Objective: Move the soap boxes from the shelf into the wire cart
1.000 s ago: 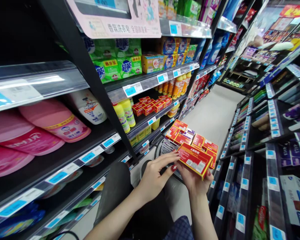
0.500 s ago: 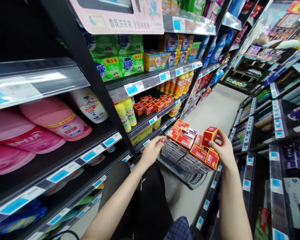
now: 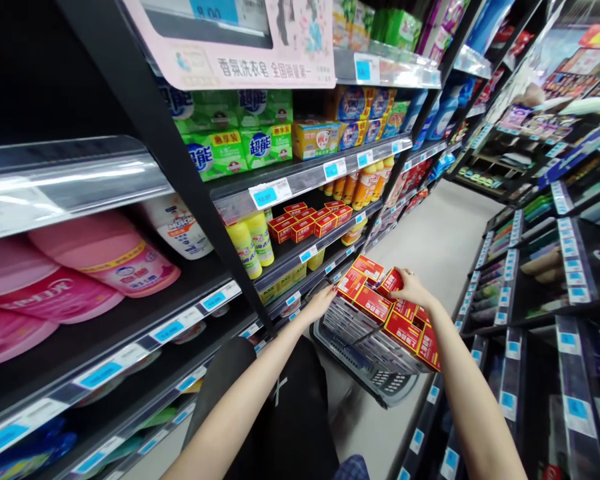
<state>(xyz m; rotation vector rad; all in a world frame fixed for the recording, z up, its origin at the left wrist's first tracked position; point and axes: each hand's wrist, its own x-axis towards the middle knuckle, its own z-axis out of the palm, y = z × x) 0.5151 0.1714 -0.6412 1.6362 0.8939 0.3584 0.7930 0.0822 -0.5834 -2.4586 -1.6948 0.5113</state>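
A grey plastic shopping basket (image 3: pixel 353 330) on the floor is filled with red-and-yellow boxes (image 3: pixel 373 303) bearing white Chinese characters. My left hand (image 3: pixel 320 303) is closed at the basket's left rim, its fingertips beside the boxes; the exact grip is partly hidden. Between the fingers and thumb of my right hand (image 3: pixel 411 289) is one small red box (image 3: pixel 391 281), tilted and low over a gap among the other boxes. Whether it touches them I cannot tell.
On the left shelves stand similar red boxes (image 3: pixel 303 230), yellow bottles (image 3: pixel 250 247), green soap packs (image 3: pixel 265 142) and pink detergent bottles (image 3: pixel 100 253). Another shelf unit (image 3: pixel 510 360) runs along the right. My knees (image 3: pixel 290 400) are below, and the aisle floor (image 3: pixel 430 227) stretches ahead.
My right hand has carried the small red box leftward, from above the basket's right side to the gap near its middle. My left hand stays at the rim. The view has tilted slightly upward.
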